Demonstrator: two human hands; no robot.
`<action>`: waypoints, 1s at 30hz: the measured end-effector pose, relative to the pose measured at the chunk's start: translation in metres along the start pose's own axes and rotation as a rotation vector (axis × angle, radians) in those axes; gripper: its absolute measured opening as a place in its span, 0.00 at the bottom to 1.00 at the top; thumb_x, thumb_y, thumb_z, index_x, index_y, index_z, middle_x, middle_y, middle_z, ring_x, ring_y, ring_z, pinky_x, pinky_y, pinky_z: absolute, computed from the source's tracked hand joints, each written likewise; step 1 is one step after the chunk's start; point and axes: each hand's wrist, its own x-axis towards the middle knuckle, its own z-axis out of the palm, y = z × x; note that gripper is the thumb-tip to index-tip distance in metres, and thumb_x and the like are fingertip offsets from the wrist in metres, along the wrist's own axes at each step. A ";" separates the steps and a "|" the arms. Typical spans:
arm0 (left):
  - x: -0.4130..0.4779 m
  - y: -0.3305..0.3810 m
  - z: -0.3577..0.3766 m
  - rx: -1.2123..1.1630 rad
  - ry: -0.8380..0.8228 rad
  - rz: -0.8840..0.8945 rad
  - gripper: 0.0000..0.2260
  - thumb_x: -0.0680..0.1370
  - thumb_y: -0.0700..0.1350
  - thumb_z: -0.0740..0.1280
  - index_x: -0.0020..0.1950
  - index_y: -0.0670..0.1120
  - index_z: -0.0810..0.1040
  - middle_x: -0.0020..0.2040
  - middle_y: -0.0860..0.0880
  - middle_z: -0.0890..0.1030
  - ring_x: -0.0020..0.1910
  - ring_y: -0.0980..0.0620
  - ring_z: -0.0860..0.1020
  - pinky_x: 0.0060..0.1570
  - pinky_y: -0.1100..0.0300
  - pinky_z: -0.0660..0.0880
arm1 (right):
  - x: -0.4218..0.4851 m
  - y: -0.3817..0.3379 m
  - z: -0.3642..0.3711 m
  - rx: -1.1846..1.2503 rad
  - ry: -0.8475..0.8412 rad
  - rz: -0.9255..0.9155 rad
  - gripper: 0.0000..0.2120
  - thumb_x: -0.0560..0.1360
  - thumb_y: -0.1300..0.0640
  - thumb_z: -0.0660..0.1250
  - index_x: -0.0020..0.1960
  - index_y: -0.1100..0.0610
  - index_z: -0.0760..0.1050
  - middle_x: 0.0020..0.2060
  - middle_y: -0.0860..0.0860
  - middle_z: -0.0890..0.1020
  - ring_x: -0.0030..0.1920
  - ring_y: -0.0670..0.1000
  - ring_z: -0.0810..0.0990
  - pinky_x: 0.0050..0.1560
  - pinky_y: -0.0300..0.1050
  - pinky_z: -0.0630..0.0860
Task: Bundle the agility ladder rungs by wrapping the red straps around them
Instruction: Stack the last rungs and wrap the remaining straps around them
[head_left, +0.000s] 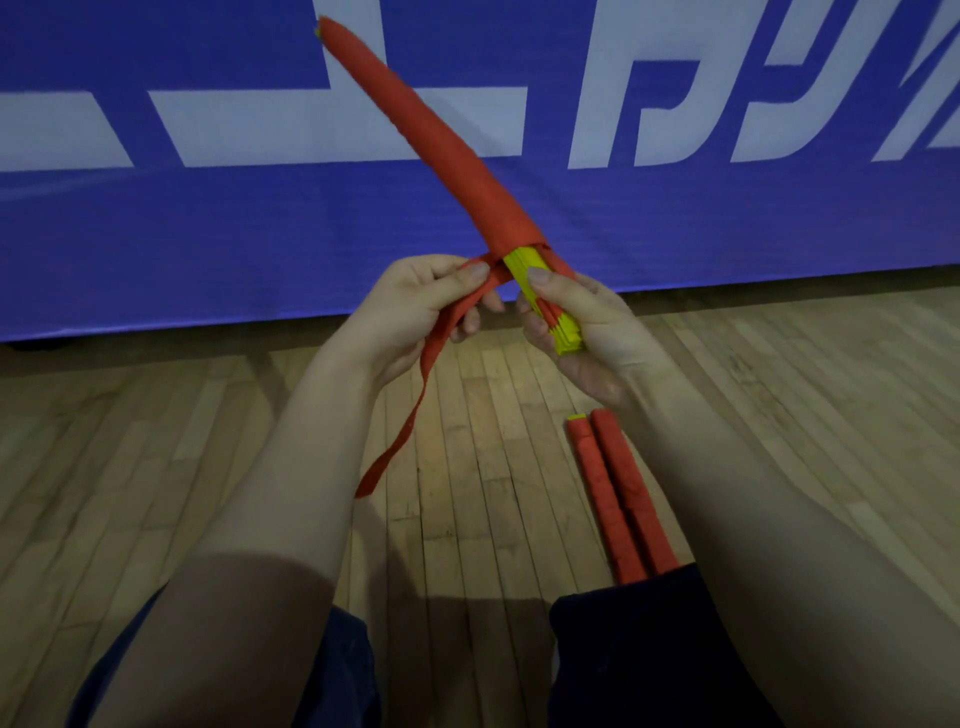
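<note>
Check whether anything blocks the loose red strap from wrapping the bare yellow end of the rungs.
Only the right hand, which grips the bare yellow rungs; its thumb lies across them. The left hand pinches the red strap right beside them, with nothing else between.

I hold the bundle (415, 130) up before the banner (208, 249) in my right hand (582, 332); the strap (426, 374) hangs from my left hand (410, 306), left of it. Two rolls (634, 499) lie on the floor (234, 441) at right.
</note>
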 end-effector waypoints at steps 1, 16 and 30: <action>0.000 0.001 0.000 0.011 -0.003 -0.003 0.13 0.81 0.41 0.60 0.40 0.39 0.78 0.28 0.51 0.80 0.23 0.59 0.72 0.24 0.68 0.66 | 0.000 -0.001 -0.002 -0.038 0.010 -0.018 0.03 0.75 0.64 0.64 0.43 0.61 0.71 0.27 0.52 0.74 0.24 0.45 0.71 0.24 0.35 0.64; 0.008 -0.002 0.017 0.130 0.212 -0.129 0.18 0.77 0.41 0.58 0.30 0.39 0.78 0.23 0.45 0.77 0.21 0.52 0.70 0.23 0.63 0.66 | -0.001 0.022 0.001 -0.737 0.127 -0.252 0.13 0.74 0.67 0.68 0.57 0.58 0.76 0.43 0.61 0.81 0.38 0.59 0.83 0.34 0.50 0.82; 0.009 -0.003 0.016 0.184 0.381 -0.139 0.17 0.74 0.55 0.70 0.31 0.46 0.74 0.21 0.49 0.72 0.21 0.52 0.71 0.24 0.62 0.66 | -0.013 0.053 0.032 -1.410 0.234 -0.522 0.23 0.75 0.57 0.65 0.67 0.63 0.66 0.54 0.59 0.71 0.52 0.58 0.75 0.51 0.55 0.73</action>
